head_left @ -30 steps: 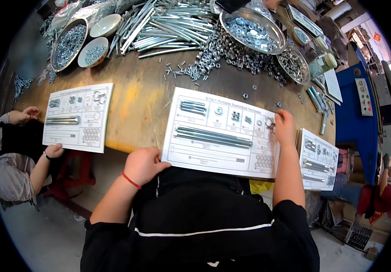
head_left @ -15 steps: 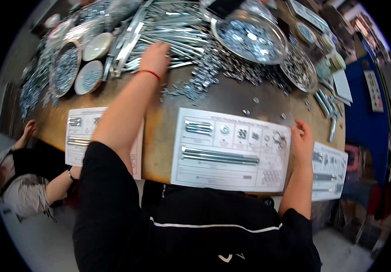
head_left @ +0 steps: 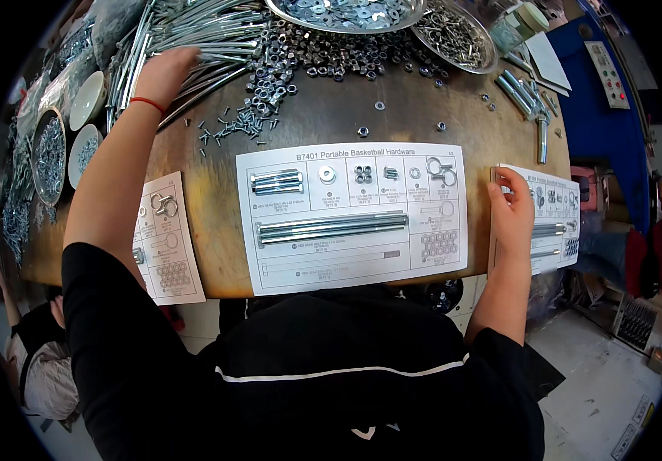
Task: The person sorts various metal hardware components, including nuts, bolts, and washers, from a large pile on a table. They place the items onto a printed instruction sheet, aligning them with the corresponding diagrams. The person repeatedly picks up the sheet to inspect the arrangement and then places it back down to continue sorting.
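Note:
My left hand (head_left: 168,77) reaches over the pile of long metal bolts (head_left: 215,34) at the back left, its fingers bent together and their tips hidden among the shafts. At the right, my right hand (head_left: 514,206) hangs by the left edge of a printed sheet (head_left: 552,265), fingers loosely curled and apart, holding nothing visible. Between my arms lies a white printed parts sheet (head_left: 331,284). Short bolts (head_left: 277,181) lie in its upper left box, with several long bolts (head_left: 331,227) below. A washer (head_left: 327,175), small nuts (head_left: 362,174) and metal rings (head_left: 441,170) show along its top row.
Loose nuts (head_left: 323,54) and small screws (head_left: 242,123) lie behind the sheet. Washers fill a metal bowl (head_left: 346,29); another bowl (head_left: 492,58) holds small parts. Thick bolts (head_left: 523,96) lie at the right, near a blue control panel (head_left: 606,74). Another person (head_left: 48,376) is at the left.
The view has shifted, so the sheet now appears farther left and higher. My left hand remains at the long bolts. My right hand has moved from the middle sheet's right edge to the right sheet.

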Demonstrator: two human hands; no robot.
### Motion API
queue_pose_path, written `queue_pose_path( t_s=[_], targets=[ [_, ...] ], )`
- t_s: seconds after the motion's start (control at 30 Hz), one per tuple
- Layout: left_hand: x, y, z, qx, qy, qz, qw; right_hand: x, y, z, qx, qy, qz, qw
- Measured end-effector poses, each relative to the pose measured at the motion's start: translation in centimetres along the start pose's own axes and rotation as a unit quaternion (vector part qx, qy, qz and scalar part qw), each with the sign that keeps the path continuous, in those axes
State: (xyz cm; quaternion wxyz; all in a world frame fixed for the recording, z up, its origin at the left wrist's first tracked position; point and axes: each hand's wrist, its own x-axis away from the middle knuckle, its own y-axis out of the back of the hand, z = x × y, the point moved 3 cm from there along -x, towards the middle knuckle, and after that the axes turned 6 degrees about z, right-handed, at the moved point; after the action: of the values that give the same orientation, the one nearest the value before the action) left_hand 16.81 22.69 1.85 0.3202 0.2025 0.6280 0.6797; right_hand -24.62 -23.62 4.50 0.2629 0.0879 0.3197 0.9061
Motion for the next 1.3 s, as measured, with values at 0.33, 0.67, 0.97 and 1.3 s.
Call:
queue_pose_path(
  t_s=[0.33,0.67,0.97,1.3],
  targets=[
    [5.2,11.3,-7.6,0.134,-0.072,-0.295,0.943,4.1,-1.9,4.2,0.002,0.132,0.022,0.991],
    [17.1,7.3,-36.1,0.358,-0.127,0.043,0.924,10.5,-10.2,4.1,0.035,0.189,0.255,0.948],
    [25.7,6.6,-28.3,0.284,0.080,-0.042,0.955,10.8,-9.2,2.5,0.080,0.179,0.213,0.957],
    [26.2,7.4,-20.4,0.285,0.124,-0.113,0.944,11.0,-9.4,2.8,0.032,0.133,0.235,0.962]
  ],
)
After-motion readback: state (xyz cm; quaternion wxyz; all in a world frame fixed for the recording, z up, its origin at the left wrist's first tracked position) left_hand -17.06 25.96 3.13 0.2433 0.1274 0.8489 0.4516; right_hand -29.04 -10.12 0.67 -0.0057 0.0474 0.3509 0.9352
